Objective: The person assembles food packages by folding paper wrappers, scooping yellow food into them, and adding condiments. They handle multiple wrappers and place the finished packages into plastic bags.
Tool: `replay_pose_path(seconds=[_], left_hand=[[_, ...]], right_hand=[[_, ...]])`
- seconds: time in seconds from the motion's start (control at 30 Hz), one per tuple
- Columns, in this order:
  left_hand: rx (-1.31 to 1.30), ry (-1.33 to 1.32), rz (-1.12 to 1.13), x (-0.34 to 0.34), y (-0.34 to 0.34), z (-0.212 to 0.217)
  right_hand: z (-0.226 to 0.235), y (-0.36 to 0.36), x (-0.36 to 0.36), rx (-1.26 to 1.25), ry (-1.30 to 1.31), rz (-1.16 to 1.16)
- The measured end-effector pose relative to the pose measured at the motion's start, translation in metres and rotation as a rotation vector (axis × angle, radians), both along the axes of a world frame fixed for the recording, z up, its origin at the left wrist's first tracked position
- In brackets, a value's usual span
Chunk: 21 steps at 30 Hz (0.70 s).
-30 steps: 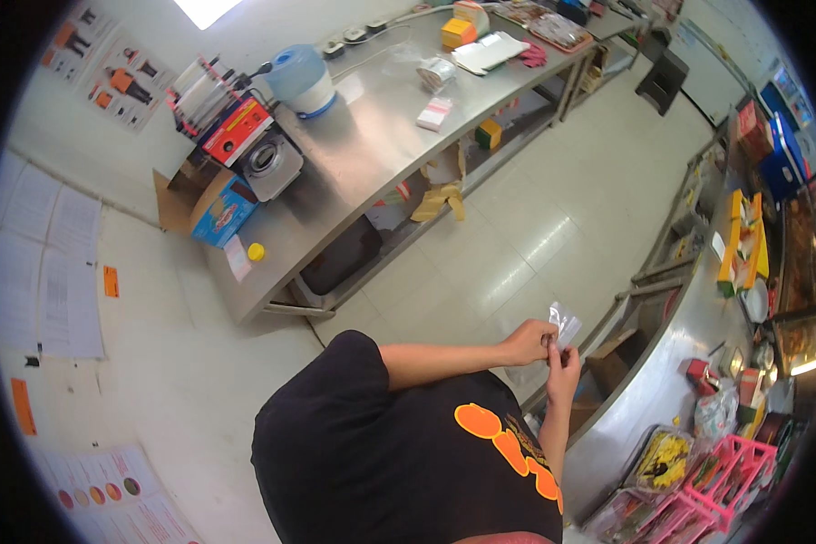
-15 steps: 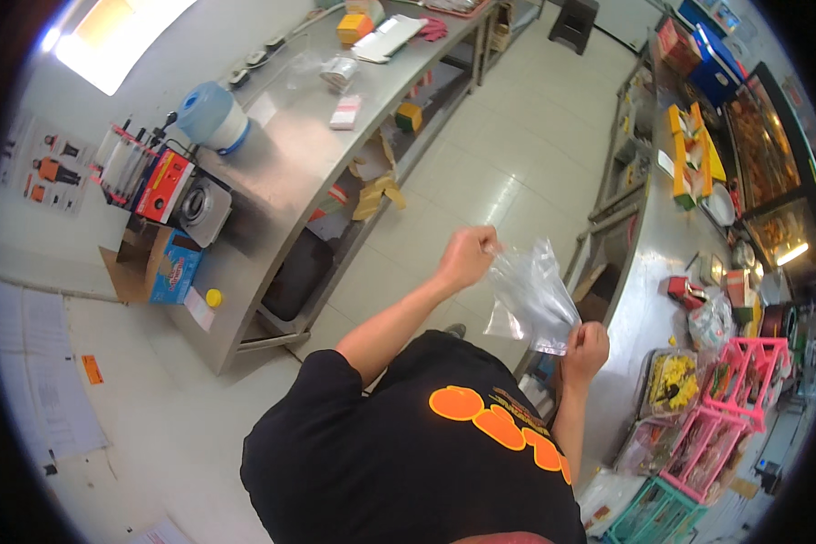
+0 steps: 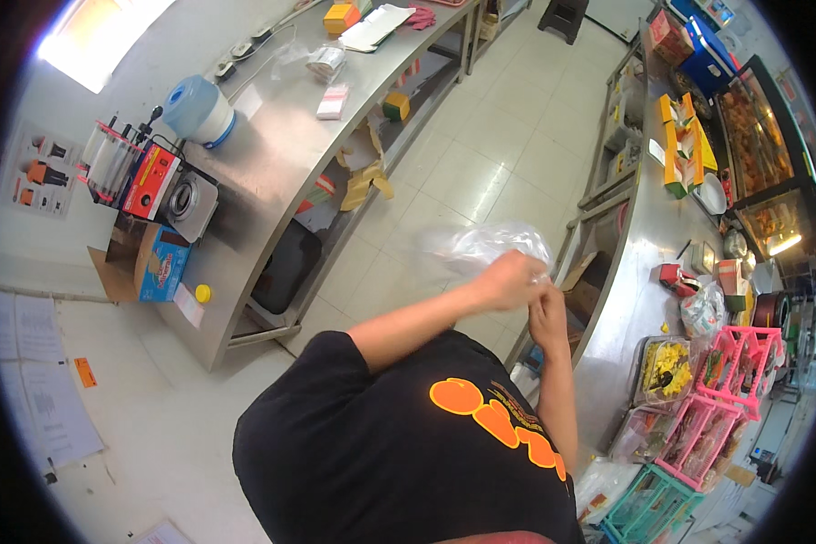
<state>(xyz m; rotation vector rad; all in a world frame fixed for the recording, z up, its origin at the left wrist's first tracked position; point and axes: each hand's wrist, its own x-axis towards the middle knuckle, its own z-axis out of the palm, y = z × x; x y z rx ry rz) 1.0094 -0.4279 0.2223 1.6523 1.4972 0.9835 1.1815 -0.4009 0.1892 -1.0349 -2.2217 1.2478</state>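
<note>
A clear plastic bag [image 3: 490, 245], smeared by motion, billows out over the aisle in front of my body. My left hand [image 3: 510, 279] is closed at the bag's near edge, its knuckles covering the grip. Right beside it, my right hand [image 3: 549, 317] pinches the same edge with its fingers together. The two hands touch or nearly touch, and the exact hold between them is partly hidden. Nothing can be made out inside the bag.
A steel counter [image 3: 272, 172] on the left bears a blue water jug [image 3: 195, 109] and a red machine [image 3: 151, 181]. Along the right counter [image 3: 607, 363] stand a tray of yellow food [image 3: 669, 370], pink baskets [image 3: 703, 435] and a glass display case [image 3: 757, 136].
My left hand has moved right and down to meet my right hand, which has shifted slightly left and up. The bag, earlier stretched between them, now swings out to the left.
</note>
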Motion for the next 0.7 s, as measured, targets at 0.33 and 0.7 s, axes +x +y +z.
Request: replay_pose_path(seconds=[0.33,0.7], left_hand=[[0.144,-0.009,-0.175,0.001,-0.058,0.002],[0.145,-0.194,0.551,-0.059,-0.051,-0.016]], right_hand=[[-0.088,0.067,-0.019,-0.727,0.629,-0.436],[0.096,0.069,0.052,-0.421,1.186,-0.651]])
